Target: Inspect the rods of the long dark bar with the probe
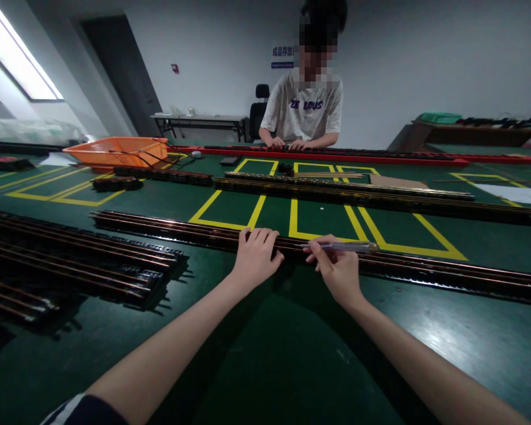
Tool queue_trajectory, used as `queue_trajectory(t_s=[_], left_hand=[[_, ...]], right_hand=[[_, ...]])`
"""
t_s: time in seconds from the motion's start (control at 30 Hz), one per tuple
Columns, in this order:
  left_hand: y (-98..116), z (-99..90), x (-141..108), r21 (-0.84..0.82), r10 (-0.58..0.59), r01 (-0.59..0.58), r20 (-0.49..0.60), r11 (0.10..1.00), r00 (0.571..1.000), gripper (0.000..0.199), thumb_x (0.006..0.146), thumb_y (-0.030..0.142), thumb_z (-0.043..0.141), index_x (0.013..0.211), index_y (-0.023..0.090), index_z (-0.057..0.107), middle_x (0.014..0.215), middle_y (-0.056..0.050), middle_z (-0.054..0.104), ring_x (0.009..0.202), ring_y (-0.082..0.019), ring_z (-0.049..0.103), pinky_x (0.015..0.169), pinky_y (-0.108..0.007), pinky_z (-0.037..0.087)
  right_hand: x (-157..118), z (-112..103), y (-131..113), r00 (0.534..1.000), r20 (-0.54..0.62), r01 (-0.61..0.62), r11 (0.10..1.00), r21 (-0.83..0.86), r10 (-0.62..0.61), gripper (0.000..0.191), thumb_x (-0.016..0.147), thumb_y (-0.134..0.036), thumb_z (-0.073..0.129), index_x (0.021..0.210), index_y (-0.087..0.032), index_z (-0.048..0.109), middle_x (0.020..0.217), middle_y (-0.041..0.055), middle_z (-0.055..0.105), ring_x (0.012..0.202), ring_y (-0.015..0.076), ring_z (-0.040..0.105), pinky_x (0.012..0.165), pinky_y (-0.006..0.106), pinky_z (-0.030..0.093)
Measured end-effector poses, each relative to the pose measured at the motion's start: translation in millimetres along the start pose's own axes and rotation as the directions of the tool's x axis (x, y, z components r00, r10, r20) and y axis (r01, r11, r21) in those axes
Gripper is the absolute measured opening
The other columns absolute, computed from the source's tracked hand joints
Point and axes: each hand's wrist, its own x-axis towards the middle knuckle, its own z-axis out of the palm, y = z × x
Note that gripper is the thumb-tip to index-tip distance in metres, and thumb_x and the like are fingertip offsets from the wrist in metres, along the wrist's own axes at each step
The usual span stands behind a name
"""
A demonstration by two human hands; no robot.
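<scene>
A long black rail [424, 273] with copper-coloured strips along its length lies across the table in front of me. My left hand [257, 254] grips it near the middle, fingers curled over the far edge and thumb on the near side. In my right hand [338, 268] is a screwdriver [349, 247] with a clear, purplish handle, held almost level between thumb and fingers. Its thin shaft points left, just above the strips. Whether the tip touches the rail I cannot tell.
Similar black rails [92, 254] are stacked at the left; another rail [380, 200] lies farther back. Beyond stand an orange basket [119, 154] and a long red rail [380, 159], where a person in a white shirt [303, 112] works. Yellow tape [294, 218] marks the green table [265, 354].
</scene>
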Motion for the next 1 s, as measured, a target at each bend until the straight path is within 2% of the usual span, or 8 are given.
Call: queue_trajectory(t_s=[0.17, 0.43, 0.7, 1.0], left_hand=[[-0.1, 2.8, -0.3, -0.014, -0.004, 0.004, -0.033, 1.000, 0.999, 0.029, 0.083, 0.028, 0.049, 0.109, 0.018, 0.056, 0.110, -0.006, 0.064, 0.107, -0.024, 0.054, 0.102, -0.049, 0.023], [1.4, 1.9, 0.4, -0.029, 0.040, -0.040, -0.013, 0.999, 0.999, 0.029, 0.084, 0.022, 0.046, 0.110, 0.019, 0.057, 0.112, -0.006, 0.064, 0.108, -0.023, 0.054, 0.103, -0.048, 0.024], [0.3, 4.2, -0.3, -0.038, 0.108, -0.107, 0.024, 0.994, 0.994, 0.035, 0.084, 0.013, 0.041, 0.117, 0.016, 0.054, 0.118, -0.007, 0.062, 0.113, -0.021, 0.051, 0.105, -0.046, 0.023], [-0.6, 2.0, -0.9, -0.050, 0.116, -0.114, 0.026, 0.992, 0.993, 0.042, 0.080, 0.006, 0.038, 0.119, 0.013, 0.053, 0.120, -0.008, 0.061, 0.114, -0.022, 0.051, 0.104, -0.047, 0.023]], right_hand=[[-0.7, -0.1, 0.2, 1.000, 0.001, 0.007, 1.000, -0.006, -0.007, 0.018, 0.085, -0.033, 0.055, 0.079, -0.017, 0.060, 0.074, 0.0051, 0.068, 0.054, 0.0126, 0.062, 0.045, 0.023, 0.047], [-0.3, -0.8, 1.6, 1.000, 0.021, -0.001, 1.000, 0.004, 0.001, 0.019, 0.084, -0.034, 0.055, 0.079, -0.016, 0.061, 0.073, 0.0047, 0.067, 0.056, 0.0132, 0.063, 0.045, 0.023, 0.046], [-0.5, 0.5, 2.5, 1.000, 0.000, 0.013, 1.000, 0.021, -0.013, 0.019, 0.084, -0.033, 0.056, 0.079, -0.016, 0.060, 0.074, 0.0050, 0.067, 0.054, 0.0126, 0.062, 0.046, 0.023, 0.047], [-0.8, -0.8, 1.9, 1.000, -0.010, 0.002, 1.000, -0.002, -0.002, 0.018, 0.084, -0.033, 0.056, 0.079, -0.016, 0.060, 0.074, 0.0057, 0.068, 0.055, 0.0134, 0.062, 0.047, 0.024, 0.048]])
